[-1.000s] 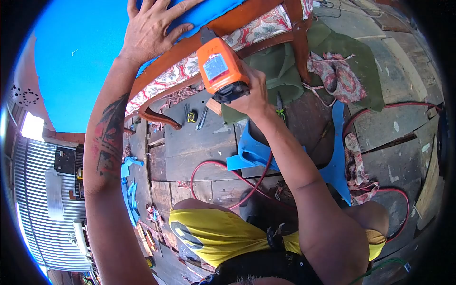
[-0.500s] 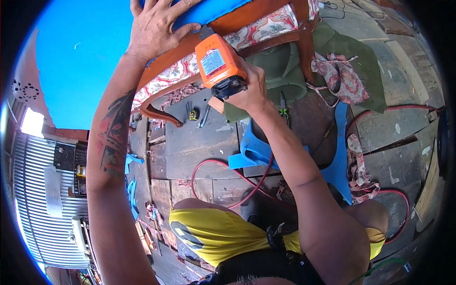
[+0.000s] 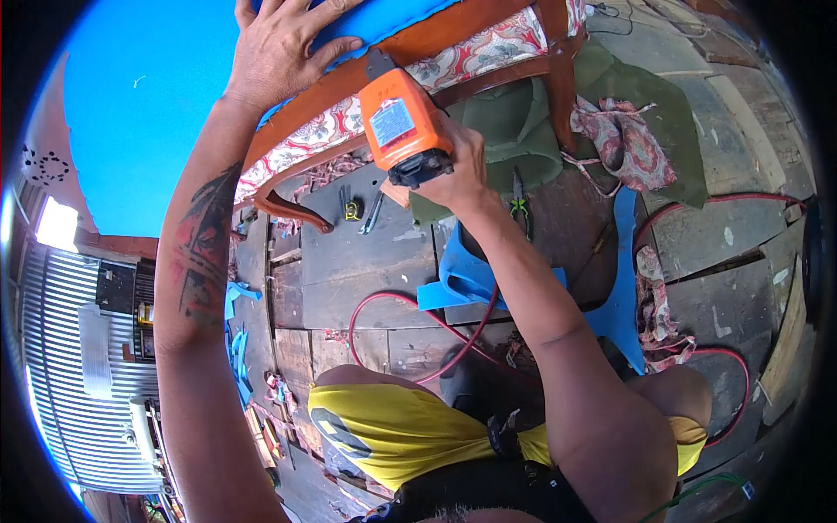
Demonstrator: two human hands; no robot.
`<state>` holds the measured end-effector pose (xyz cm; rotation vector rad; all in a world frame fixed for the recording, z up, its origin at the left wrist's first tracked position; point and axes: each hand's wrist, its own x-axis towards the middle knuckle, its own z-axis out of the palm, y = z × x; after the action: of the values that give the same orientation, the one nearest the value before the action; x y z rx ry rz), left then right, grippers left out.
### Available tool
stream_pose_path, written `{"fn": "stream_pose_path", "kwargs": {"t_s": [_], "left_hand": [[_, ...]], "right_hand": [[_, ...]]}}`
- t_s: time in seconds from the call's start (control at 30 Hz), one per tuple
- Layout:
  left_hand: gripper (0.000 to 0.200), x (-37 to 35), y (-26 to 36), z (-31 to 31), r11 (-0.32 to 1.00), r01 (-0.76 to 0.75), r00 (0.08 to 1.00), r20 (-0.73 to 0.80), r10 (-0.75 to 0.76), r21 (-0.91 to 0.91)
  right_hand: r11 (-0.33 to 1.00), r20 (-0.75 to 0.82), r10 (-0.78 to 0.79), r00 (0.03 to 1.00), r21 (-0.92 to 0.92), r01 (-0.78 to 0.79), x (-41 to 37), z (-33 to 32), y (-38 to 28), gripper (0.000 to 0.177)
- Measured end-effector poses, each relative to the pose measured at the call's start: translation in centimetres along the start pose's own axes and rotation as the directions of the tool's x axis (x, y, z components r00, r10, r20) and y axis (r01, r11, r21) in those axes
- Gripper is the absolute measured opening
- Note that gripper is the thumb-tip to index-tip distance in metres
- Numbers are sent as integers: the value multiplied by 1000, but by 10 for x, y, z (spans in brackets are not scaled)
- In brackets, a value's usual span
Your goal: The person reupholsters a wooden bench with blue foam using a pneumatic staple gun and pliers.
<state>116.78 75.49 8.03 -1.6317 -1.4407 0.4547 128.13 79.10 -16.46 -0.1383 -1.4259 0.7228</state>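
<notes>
My right hand [image 3: 458,170] is closed round an orange staple gun [image 3: 403,122], whose black nose touches the wooden frame [image 3: 327,100] at the edge of the blue sheet. To its left, my left hand [image 3: 283,52] lies with fingers spread on the blue sheet [image 3: 157,113], the thumb near the tool's nose. Patterned red and white fabric [image 3: 305,146] covers the furniture below the wooden rail. A curved wooden leg [image 3: 292,209] stands under it at the left.
On the plank floor lie a tape measure [image 3: 352,209], green-handled pliers [image 3: 520,205], blue offcuts [image 3: 466,270], a red hose [image 3: 384,296] and dark green cloth [image 3: 680,131]. A crumpled patterned cloth [image 3: 623,144] is at the right. Corrugated metal [image 3: 61,349] stands at the far left.
My left hand has shifted very slightly left on the blue sheet, its thumb a little higher. The staple gun has tilted slightly; my right hand still holds it.
</notes>
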Motion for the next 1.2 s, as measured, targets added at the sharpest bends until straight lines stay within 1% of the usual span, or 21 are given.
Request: {"fn": "stream_pose_path", "kwargs": {"t_s": [0.13, 0.2, 0.33, 0.43, 0.47, 0.5, 0.53, 0.6, 0.63, 0.7, 0.77, 0.8, 0.83, 0.9, 0.93, 0.97, 1.03, 1.1, 1.13, 1.17, 1.2], "left_hand": [[76, 1, -3, 1, 1000, -23, 1000, -19, 23, -4], [80, 0, -1, -5, 1000, -18, 999, 49, 17, 10], [84, 1, 0, -4, 1000, -20, 999, 41, 21, -11], [85, -1, 0, 1, 999, 4, 997, 83, -7, 37], [88, -2, -1, 4, 992, -37, 999, -11, 38, 122], [91, -2, -2, 6, 975, -67, 990, -106, 91, 214], [91, -2, -3, 8, 973, -58, 988, -125, 88, 222], [61, -2, -1, 9, 990, -124, 939, -329, 96, -66], [75, -5, -5, 9, 997, -64, 974, -222, 53, -42], [75, -7, -4, 6, 996, -72, 973, -222, 58, -57], [67, -11, -1, 6, 999, -40, 986, -165, 40, 5], [66, -13, 1, 8, 999, -45, 984, -173, 49, 31], [66, -13, 4, 10, 997, -59, 982, -177, 67, 50], [66, -2, 13, 7, 994, -105, 988, -108, 108, 39], [67, 8, 18, 3, 986, -152, 982, -100, 158, 64], [66, 22, 24, -2, 976, -192, 973, -113, 203, 102], [65, 58, 25, -20, 959, -273, 950, -138, 281, 74], [64, 93, 16, -43, 951, -304, 932, -189, 310, 62], [62, 111, 8, -56, 950, -274, 920, -246, 304, 152], [62, 126, -6, -71, 950, -252, 924, -244, 293, 184], [61, 139, -22, -91, 970, -145, 915, -345, 207, 196]], "right_hand": [[998, 36, 28, 999, 53, -30, -4, 9, 7, 76], [996, 44, 48, 998, 73, -52, -3, 12, 5, 76], [991, 52, 83, 995, 97, -88, 4, 13, -3, 74], [994, 69, 71, 995, 79, -77, 6, 14, -1, 75], [995, 70, 62, 996, 80, -68, 7, 16, -1, 75], [992, 57, 111, 992, 61, -115, 7, 20, -1, 75], [987, 39, 156, 987, 38, -157, 7, 22, -1, 75], [983, 55, 181, 982, 1, -181, 4, 20, -3, 72], [985, 33, 166, 986, -40, -165, 3, 18, -3, 72], [989, 13, 142, 990, 31, -142, 2, 2, -13, 69], [987, 3, 138, 990, 88, -137, -11, -15, -22, 61], [986, 11, 133, 991, 97, -133, -16, -25, -27, 55], [988, -2, 123, 992, 91, -122, -21, -34, -31, 55], [965, 15, 219, 976, 147, -219, -23, -53, -43, 52], [970, 7, 195, 981, 147, -194, -23, -62, -47, 52], [965, -23, 214, 977, 163, -207, -23, -73, -50, 51], [955, -68, 244, 967, 191, -228, -24, -90, -53, 51], [953, -139, 289, 947, 141, -270, -35, -102, -40, 52], [947, -184, 317, 930, 111, -301, -43, -105, -27, 53], [938, -232, 346, 909, 83, -336, -54, -106, -12, 55], [924, -279, 379, 882, 57, -379, -65, -107, 5, 56]]}}
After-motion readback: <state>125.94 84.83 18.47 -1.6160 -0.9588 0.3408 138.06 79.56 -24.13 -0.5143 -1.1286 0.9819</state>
